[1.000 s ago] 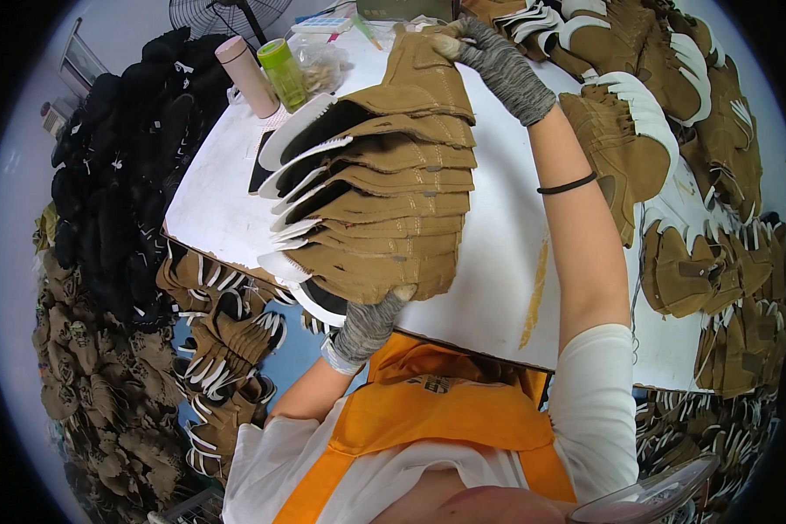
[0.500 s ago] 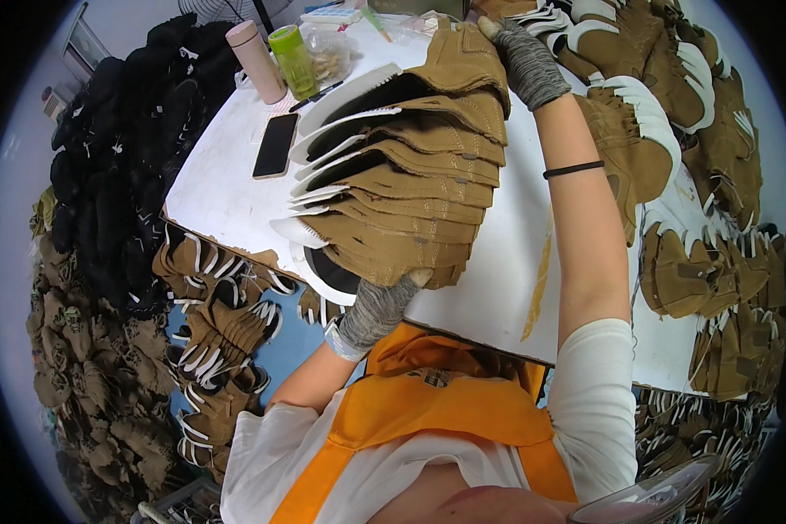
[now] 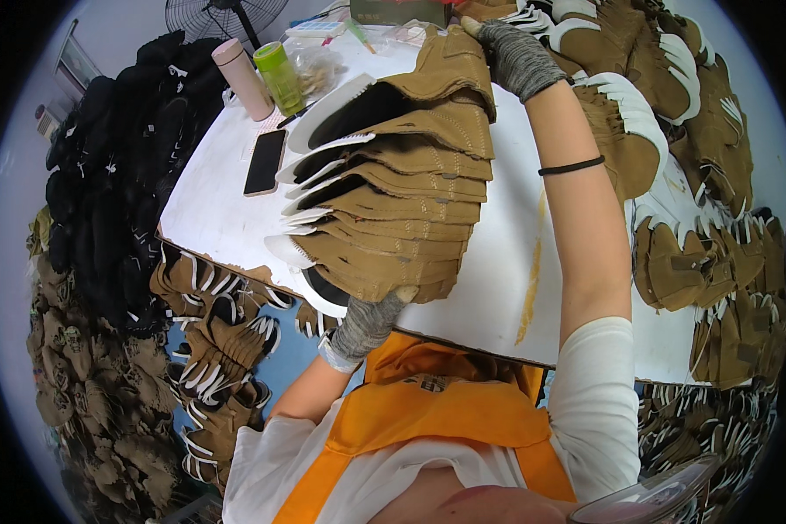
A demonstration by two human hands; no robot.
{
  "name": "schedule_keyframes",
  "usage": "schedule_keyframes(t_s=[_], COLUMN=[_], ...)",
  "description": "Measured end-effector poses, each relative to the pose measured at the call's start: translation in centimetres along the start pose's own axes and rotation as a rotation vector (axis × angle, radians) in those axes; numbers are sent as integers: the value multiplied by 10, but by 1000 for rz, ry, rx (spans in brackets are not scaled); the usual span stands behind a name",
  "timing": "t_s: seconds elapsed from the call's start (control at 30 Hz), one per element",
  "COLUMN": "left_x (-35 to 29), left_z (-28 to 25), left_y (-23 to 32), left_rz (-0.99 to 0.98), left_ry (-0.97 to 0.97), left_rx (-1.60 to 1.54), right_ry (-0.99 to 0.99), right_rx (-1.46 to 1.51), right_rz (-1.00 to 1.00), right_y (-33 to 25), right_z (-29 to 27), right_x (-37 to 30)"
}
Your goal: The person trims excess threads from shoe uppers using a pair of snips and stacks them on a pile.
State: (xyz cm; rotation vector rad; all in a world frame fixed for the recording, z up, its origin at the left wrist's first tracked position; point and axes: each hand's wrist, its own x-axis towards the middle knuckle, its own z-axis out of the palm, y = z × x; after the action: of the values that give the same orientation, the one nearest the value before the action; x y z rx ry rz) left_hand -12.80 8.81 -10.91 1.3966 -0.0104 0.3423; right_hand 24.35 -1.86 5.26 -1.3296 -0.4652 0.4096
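A long stack of tan shoe uppers (image 3: 410, 188), nested one in another, stretches between my two gloved hands above the white table (image 3: 227, 188). White toothed edges and dark lining show along its left side. My left hand (image 3: 371, 325), in a grey knit glove, grips the near end of the stack from below, its thumb on the tan material. At the far end, my right hand (image 3: 517, 59) in a matching glove is closed on the last upper, its fingers partly hidden.
On the table's left lie a black phone (image 3: 265, 162), a pink bottle (image 3: 243, 80), a green bottle (image 3: 279, 79) and a plastic bag (image 3: 319, 68). More tan uppers (image 3: 624, 144) are heaped at right. Black pieces (image 3: 131, 166) pile up at left, with uppers (image 3: 227, 345) below the table edge.
The stack and both hands have shifted slightly left in view, and the near end sits a little lower. Both hands keep their hold. The whole view has tilted slightly, revealing more of the fan.
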Motion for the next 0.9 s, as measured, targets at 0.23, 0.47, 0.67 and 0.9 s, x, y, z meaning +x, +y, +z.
schedule_keyframes(t_s=[0.23,0.47,0.67,0.9], left_x=[-3,-10,-13,-11], left_z=[-6,-20,-19,-26], left_y=[-2,-26,-29,-42], left_rz=[-44,-80,-65,-137], left_ry=[-11,3,-19,31], left_rx=[-19,55,-37,-102], right_ry=[-107,-213,-18,-27], right_rx=[-134,13,-1087,-648], right_rz=[-218,-291,-1140,-610], right_y=[-4,-12,-1,7], right_z=[-3,27,18,29], right_x=[-10,-66,-70,-85])
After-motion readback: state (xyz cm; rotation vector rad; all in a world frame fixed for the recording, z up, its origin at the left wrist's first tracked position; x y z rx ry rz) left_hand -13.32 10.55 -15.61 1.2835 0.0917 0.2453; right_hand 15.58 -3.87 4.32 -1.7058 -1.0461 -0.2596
